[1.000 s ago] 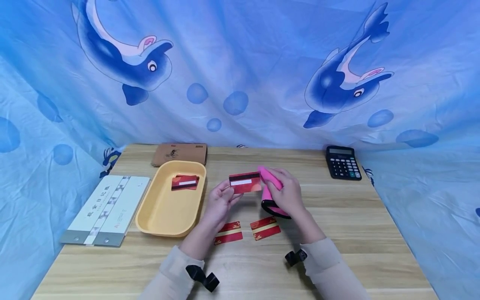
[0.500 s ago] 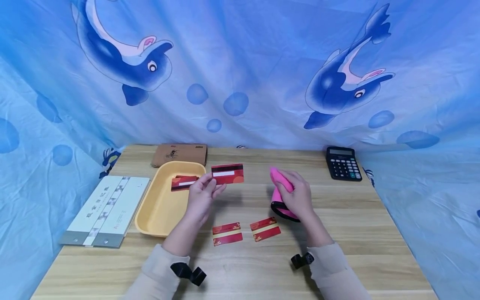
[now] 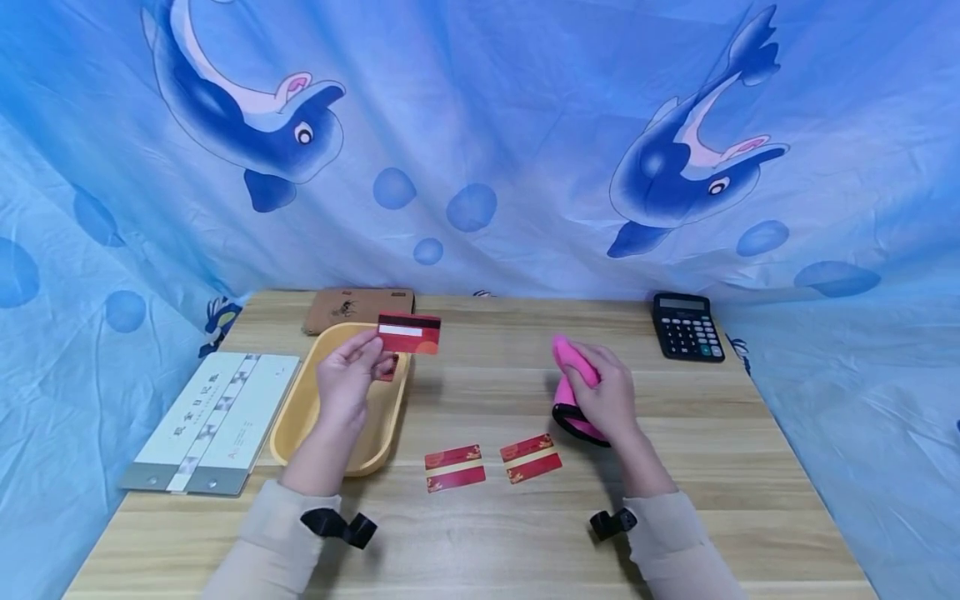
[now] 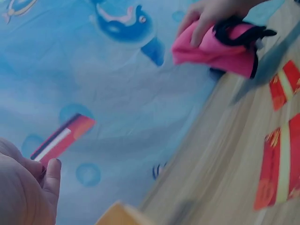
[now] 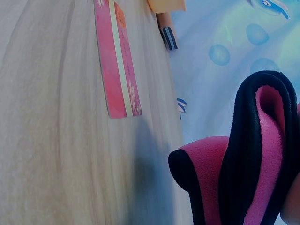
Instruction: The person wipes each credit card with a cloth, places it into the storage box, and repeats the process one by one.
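Red card (image 3: pixel 409 333) pinched by left hand (image 3: pixel 347 375), near yellow tray (image 3: pixel 377 429); pink cloth (image 3: pixel 581 367) gripped by right hand (image 3: pixel 611 393); striped cards (image 3: pixel 455 468) laid between hands, near side.

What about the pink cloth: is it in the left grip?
No, the head view shows the right grip holding the pink cloth.

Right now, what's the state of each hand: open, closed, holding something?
Left hand: closed, pinching a red card at one end.
Right hand: closed, gripping a folded pink cloth with black edging.
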### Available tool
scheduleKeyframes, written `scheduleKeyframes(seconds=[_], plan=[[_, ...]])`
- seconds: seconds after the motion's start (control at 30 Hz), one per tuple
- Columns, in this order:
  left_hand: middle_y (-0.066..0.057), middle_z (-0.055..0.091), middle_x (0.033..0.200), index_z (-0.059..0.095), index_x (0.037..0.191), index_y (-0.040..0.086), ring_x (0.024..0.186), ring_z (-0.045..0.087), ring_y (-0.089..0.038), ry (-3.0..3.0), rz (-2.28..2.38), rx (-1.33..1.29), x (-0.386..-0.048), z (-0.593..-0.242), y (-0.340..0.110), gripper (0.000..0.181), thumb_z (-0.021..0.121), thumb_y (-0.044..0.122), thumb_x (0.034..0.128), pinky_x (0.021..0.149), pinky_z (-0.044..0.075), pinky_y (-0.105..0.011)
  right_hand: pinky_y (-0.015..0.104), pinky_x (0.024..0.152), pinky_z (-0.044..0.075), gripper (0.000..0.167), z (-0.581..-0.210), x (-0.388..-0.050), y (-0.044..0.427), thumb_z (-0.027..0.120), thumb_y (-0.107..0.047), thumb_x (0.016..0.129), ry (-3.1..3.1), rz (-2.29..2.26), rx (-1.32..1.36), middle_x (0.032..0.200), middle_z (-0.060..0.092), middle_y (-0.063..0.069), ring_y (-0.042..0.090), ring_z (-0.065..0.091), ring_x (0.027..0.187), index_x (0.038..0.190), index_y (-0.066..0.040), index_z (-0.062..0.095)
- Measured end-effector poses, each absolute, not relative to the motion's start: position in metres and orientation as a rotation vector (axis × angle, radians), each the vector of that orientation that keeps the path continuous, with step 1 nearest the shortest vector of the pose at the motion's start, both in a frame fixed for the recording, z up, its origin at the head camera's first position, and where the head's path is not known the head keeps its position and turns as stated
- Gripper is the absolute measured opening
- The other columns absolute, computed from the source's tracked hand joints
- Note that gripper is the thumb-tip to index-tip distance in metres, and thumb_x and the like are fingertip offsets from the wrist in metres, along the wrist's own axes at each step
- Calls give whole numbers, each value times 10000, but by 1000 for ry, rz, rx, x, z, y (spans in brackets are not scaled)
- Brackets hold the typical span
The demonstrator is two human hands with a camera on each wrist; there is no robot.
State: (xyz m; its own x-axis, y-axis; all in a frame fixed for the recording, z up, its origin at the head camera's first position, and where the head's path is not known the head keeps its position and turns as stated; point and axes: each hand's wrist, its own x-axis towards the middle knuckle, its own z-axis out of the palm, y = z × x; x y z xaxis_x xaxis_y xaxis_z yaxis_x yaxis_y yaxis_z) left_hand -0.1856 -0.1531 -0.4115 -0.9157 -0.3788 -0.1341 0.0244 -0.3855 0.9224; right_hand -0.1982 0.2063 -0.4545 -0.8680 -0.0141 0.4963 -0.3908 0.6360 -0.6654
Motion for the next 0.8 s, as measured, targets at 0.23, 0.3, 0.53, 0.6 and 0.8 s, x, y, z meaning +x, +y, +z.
scheduleKeyframes(seconds=[0.23, 0.3, 0.53, 0.6, 0.8], plan=[[-18, 697, 836, 635, 1209, -84, 712, 702, -75, -1551, -2325, 602, -197, -415, -185, 276, 635, -110, 934, 771, 609, -239, 481, 893, 555, 404, -452, -196, 210, 743, -115, 922, -2403, 1137, 305, 1258, 668, 108, 297, 633, 1131, 1322, -130, 685], [-21, 691, 826, 594, 1276, -117, 725, 699, -70, -1567, -2314, 637, -200, -418, -194, 350, 628, -130, 928, 783, 607, -247, 482, 909, 552, 403, -452, -196, 211, 744, -120, 924, -2406, 1139, 296, 1265, 667, 106, 298, 631, 1141, 1323, -126, 684], [28, 690, 839, 530, 1364, -105, 805, 696, -47, -1693, -2305, 709, -206, -434, -212, 417, 601, -110, 953, 895, 571, -263, 481, 912, 542, 393, -455, -198, 215, 746, -107, 920, -2386, 1125, 287, 1254, 676, 99, 292, 634, 1139, 1309, -116, 691], [13, 699, 860, 525, 1364, -113, 811, 696, -46, -1733, -2291, 704, -207, -441, -215, 412, 597, -104, 959, 898, 571, -260, 480, 906, 541, 392, -455, -198, 215, 747, -103, 918, -2382, 1119, 297, 1246, 679, 101, 292, 636, 1134, 1306, -114, 693], [-230, 639, 1199, 511, 1380, -122, 843, 682, -41, -1912, -2188, 711, -210, -461, -221, 423, 575, -112, 962, 898, 570, -243, 467, 881, 542, 397, -456, -198, 213, 754, -102, 910, -2393, 1109, 301, 1234, 684, 108, 294, 639, 1121, 1303, -112, 695]])
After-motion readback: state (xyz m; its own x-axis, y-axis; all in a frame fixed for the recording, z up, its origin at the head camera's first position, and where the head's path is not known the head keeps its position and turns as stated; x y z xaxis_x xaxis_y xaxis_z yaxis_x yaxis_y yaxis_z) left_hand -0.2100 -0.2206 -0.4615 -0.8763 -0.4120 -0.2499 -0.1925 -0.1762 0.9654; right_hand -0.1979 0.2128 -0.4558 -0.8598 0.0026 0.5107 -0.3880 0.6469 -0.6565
